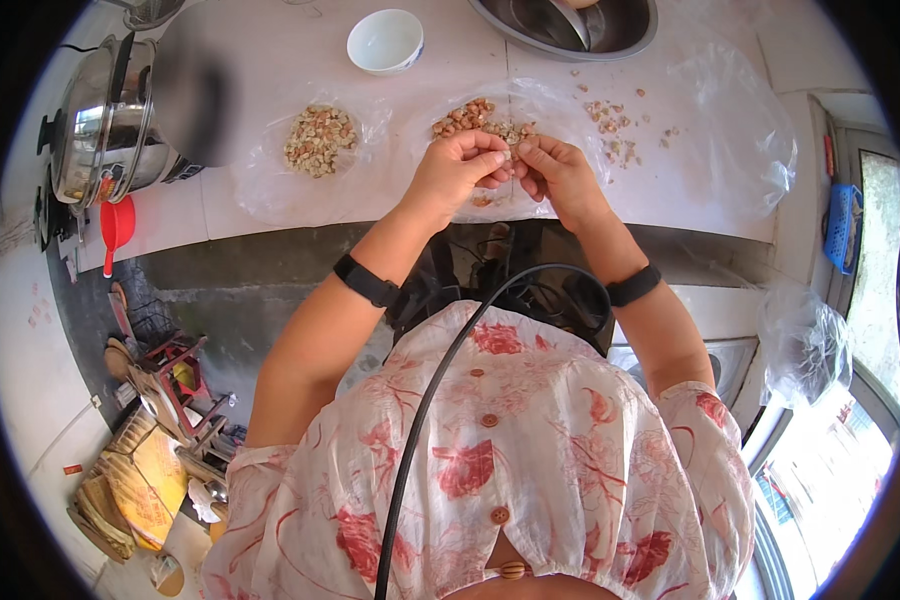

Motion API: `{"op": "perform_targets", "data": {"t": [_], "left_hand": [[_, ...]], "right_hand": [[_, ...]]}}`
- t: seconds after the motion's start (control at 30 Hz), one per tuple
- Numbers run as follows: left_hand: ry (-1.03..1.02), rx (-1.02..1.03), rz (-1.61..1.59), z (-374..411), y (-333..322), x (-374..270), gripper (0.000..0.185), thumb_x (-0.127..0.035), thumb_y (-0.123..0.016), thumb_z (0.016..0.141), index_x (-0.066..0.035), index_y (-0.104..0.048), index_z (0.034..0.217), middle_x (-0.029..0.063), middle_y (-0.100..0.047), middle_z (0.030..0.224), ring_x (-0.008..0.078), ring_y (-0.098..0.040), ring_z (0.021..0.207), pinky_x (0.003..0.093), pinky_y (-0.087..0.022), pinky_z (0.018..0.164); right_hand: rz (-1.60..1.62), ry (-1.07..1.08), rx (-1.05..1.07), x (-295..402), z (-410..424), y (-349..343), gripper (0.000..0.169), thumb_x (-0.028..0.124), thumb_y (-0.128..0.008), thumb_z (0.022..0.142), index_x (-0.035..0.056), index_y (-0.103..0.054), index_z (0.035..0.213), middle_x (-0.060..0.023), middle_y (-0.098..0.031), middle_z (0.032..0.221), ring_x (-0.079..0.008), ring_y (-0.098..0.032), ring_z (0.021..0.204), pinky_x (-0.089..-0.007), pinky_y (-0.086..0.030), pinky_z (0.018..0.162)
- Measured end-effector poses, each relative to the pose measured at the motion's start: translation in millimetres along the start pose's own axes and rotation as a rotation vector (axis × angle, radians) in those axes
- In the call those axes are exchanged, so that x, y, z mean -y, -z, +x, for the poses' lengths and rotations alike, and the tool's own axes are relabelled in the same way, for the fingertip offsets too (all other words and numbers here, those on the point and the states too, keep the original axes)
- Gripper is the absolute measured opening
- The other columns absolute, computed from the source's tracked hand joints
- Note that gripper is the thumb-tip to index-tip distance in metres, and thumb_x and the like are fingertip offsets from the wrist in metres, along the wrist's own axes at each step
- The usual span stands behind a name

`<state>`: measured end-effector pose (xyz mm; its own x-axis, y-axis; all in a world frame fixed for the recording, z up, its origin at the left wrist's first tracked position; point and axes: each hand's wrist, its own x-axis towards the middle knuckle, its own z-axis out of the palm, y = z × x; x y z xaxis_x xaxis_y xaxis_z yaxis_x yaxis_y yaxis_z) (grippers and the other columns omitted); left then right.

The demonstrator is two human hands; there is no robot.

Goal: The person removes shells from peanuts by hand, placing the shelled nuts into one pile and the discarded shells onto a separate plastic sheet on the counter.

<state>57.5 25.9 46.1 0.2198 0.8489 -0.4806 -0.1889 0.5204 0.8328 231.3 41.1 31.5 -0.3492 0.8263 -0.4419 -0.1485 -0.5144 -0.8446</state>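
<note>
My left hand (466, 160) and my right hand (560, 171) meet above the near side of the table, thumbs pressed towards the index fingers. Between their fingertips is a small pale piece (507, 153), mostly covered by the fingers. Just beyond them, on a clear plastic bag (544, 94), lies a heap of reddish-brown nut-like kernels (461, 118). Beside that heap are paler bits (522, 133), partly hidden by my hands. To the left, another pile of pale and orange pieces (320, 139) rests on clear plastic. Small brown scraps (616, 124) are scattered to the right.
A white bowl (385, 41) and a large metal basin (607, 56) holding a blade-like metal object stand at the back. On the left are a steel steamer pot (97, 124) and a red ladle (118, 225). A black cable (412, 442) crosses my front.
</note>
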Motion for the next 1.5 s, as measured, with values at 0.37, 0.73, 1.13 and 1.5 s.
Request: {"op": "perform_targets", "data": {"t": [0.37,0.73,1.13,1.5], "left_hand": [[0.044,0.053,-0.042,-11.0,11.4,5.8,0.016,-0.016,-0.06,0.085,-0.003,-0.058,0.093,0.0019,-0.059,0.079,0.0092,-0.052,0.067,0.0228,-0.045,0.064],[-0.209,-0.648,0.231,-40.8,179.7,-26.6,0.018,-0.014,-0.057,0.086,-0.003,-0.061,0.1,0.0025,-0.06,0.082,0.0094,-0.053,0.068,0.0212,-0.041,0.055],[-0.034,-0.811,1.087,-1.6,191.3,-17.8,0.024,-0.026,-0.067,0.073,-0.011,-0.067,0.092,0.0068,-0.066,0.078,0.0179,-0.063,0.072,0.0292,-0.048,0.064],[-0.207,-0.853,0.871,1.8,213.7,-9.9,0.02,-0.019,-0.064,0.076,-0.002,-0.067,0.088,0.0072,-0.065,0.075,0.0151,-0.061,0.068,0.0268,-0.047,0.065]], "right_hand": [[-0.996,0.367,-0.238,4.0,-4.2,14.9,0.014,0.014,-0.061,0.08,0.0043,-0.063,0.09,-0.0116,-0.061,0.065,-0.0193,-0.057,0.052,-0.0306,-0.044,0.051],[-0.704,0.242,-0.198,2.5,-10.3,18.5,0.014,0.009,-0.055,0.084,0.0003,-0.062,0.094,-0.0018,-0.057,0.061,-0.0054,-0.046,0.048,-0.0212,-0.038,0.047],[-0.698,0.211,-0.132,0.4,-16.1,0.2,0.015,0.006,-0.055,0.084,-0.0016,-0.061,0.096,-0.0015,-0.056,0.063,-0.0055,-0.046,0.051,-0.0208,-0.039,0.048],[-0.621,0.192,-0.16,-8.3,-20.0,10.2,0.015,0.006,-0.055,0.084,-0.0017,-0.061,0.096,-0.0021,-0.056,0.063,-0.0059,-0.047,0.051,-0.0206,-0.039,0.048]]}}
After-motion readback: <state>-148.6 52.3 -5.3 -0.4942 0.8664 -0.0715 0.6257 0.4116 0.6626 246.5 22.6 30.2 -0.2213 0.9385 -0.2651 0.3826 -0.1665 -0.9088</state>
